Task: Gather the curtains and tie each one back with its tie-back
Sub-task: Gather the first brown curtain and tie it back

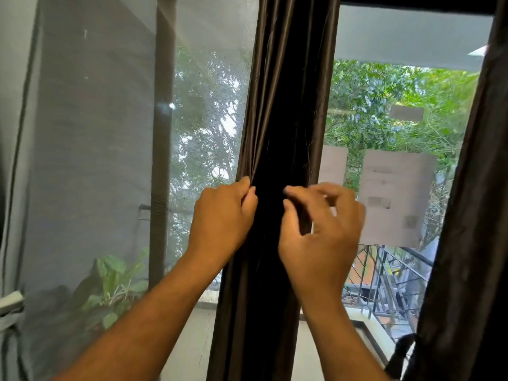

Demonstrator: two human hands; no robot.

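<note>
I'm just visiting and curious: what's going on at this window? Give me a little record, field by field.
setting: window with a grey mesh screen on its left part, trees outside
middle curtain: dark brown satin curtain, gathered into a narrow column, no tie-back visible around it
left hand: left hand pinches the curtain's left edge folds
right hand: right hand, blurred, fingers curled at the curtain's front; grip unclear
second curtain: dark brown curtain at the right edge
tie-back: dark band hanging by the right curtain's lower part
</note>
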